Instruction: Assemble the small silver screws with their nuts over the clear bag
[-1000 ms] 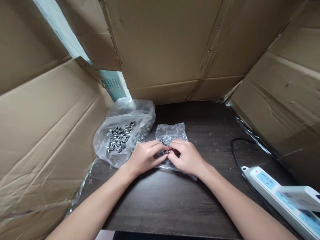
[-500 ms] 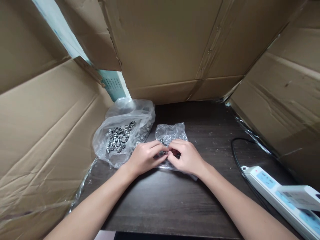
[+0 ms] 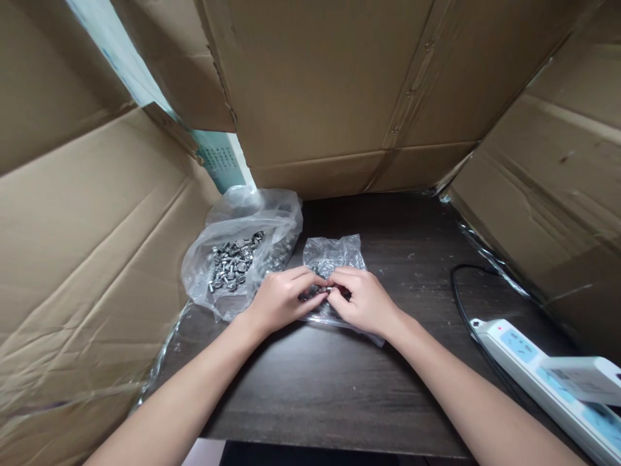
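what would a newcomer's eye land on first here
Probably the left hand and right hand at the centre, their grips meeting at a small metal piece over a small clear bag. Next comes the heap of shiny bolts in the larger, open plastic bag to the left. Tall brown cardboard around the dark table and a white power strip at lower right also stand out.

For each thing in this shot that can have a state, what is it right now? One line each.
Left hand: fingertips pinched at a small metal piece
Right hand: fingertips pinched at the same piece
Large plastic bag: open, holding loose metal fasteners
Small plastic bag: crumpled, partly under the hands
Power strip: red light lit
White adapter: apparently plugged into the strip
Black cable: loosely curved
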Available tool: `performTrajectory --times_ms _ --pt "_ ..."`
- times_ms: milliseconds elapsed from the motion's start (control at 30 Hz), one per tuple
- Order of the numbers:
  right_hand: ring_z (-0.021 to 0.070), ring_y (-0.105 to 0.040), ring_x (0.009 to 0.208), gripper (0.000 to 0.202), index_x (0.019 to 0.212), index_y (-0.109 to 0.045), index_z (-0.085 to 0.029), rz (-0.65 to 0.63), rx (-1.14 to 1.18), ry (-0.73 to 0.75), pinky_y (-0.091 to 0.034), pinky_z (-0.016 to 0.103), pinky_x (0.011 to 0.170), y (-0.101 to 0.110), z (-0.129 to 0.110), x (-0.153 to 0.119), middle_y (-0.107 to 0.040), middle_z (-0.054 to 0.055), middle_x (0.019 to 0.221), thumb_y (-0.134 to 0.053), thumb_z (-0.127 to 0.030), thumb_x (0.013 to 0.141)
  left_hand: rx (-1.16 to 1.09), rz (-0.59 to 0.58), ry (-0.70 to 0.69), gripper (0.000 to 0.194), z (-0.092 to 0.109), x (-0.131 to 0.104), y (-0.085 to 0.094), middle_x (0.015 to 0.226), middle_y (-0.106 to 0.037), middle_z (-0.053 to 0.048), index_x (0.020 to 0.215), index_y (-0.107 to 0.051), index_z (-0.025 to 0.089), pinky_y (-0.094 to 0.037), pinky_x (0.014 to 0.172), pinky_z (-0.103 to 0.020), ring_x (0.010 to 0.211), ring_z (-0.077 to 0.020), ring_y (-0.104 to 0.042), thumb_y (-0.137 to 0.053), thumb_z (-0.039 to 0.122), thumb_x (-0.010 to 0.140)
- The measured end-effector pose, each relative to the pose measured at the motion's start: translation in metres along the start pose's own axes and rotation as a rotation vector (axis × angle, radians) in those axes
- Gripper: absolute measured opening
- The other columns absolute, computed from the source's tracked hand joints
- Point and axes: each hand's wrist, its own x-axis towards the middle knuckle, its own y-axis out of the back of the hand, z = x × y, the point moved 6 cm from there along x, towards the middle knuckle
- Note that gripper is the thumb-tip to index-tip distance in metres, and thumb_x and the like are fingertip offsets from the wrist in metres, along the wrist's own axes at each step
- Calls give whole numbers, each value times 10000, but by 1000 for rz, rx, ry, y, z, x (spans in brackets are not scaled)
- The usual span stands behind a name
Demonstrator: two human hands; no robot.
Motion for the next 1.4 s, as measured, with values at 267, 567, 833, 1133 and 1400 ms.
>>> performTrajectory --times_ms 267,567,833,1133,1400 --pt "135 -453 624 198 625 -455 -194 8 -27 -14 -305 270 597 1 -2 0 -491 -14 625 -528 -171 808 2 -1 -31 116 3 0 -1 897 -727 -45 984 -706 162 -519 601 -197 673 -111 -669 -630 234 935" --pt "133 -445 629 192 619 -452 -190 8 -32 -43 -302 272 606 0 0 0 -481 -16 621 -520 -151 794 -18 -5 -11 111 1 0 -2 931 -738 -33 993 -709 170 -515 607 -199 664 -105 -668 -656 236 921" --pt "134 -466 643 181 640 -506 -184 11 -19 -22 -311 268 620 1 0 0 -517 -8 638 -498 -146 817 0 5 -8 127 0 0 0 914 -726 -33 1009 -709 169 -519 608 -202 671 -105 -662 -644 243 929" --pt "126 -438 620 218 586 -446 -184 34 -56 -53 -292 268 600 1 0 -1 -486 -21 598 -562 -180 771 11 5 -38 118 2 -1 -3 917 -734 -38 994 -711 168 -528 615 -199 696 -114 -681 -649 243 928" --pt "137 -500 642 183 671 -606 -180 15 0 -40 -339 266 630 3 4 0 -570 -1 645 -494 -120 803 -7 16 -16 123 -1 0 1 925 -732 -33 1020 -704 174 -520 614 -195 684 -105 -671 -653 239 929"
